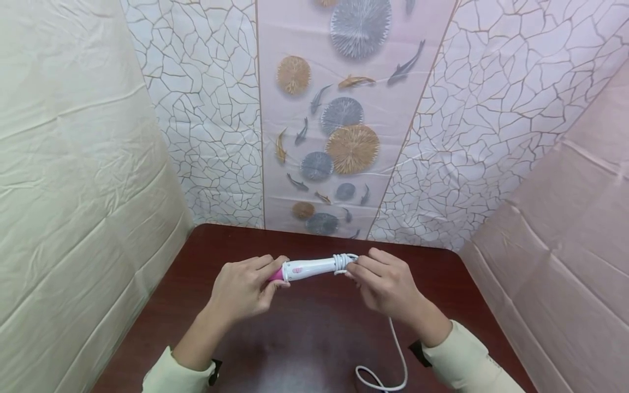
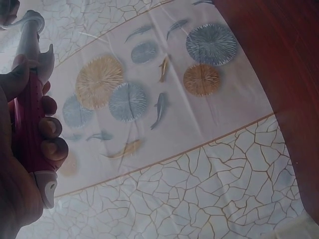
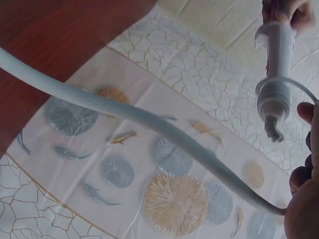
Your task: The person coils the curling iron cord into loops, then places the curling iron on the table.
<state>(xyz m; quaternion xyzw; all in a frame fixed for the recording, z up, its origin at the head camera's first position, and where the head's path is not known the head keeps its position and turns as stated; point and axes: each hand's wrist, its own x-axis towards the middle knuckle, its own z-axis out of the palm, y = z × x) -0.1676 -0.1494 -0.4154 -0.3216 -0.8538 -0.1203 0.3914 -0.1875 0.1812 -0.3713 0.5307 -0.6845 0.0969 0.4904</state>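
Pink-and-white appliance, held aloft between the two hands, above the dark red table. The left hand grips the pink section, its fingers curled around one side and its thumb along the other; in the left wrist view, a pale end piece protrudes beside the heel of this hand. The white section extends from the left thumb toward the right hand and bears a small pink mark just beyond the left fingertips. Several turns of white cord encircle its far end, close to the right fingertips. The right hand, fingers curled, holds the cord; in the right wrist view a strand runs from the coil to these fingers, and a grey tip projects past the coil. Below the right hand, a free length of cord hangs and bends into a loop. Beyond both hands stands a patterned cloth with fish and round motifs.
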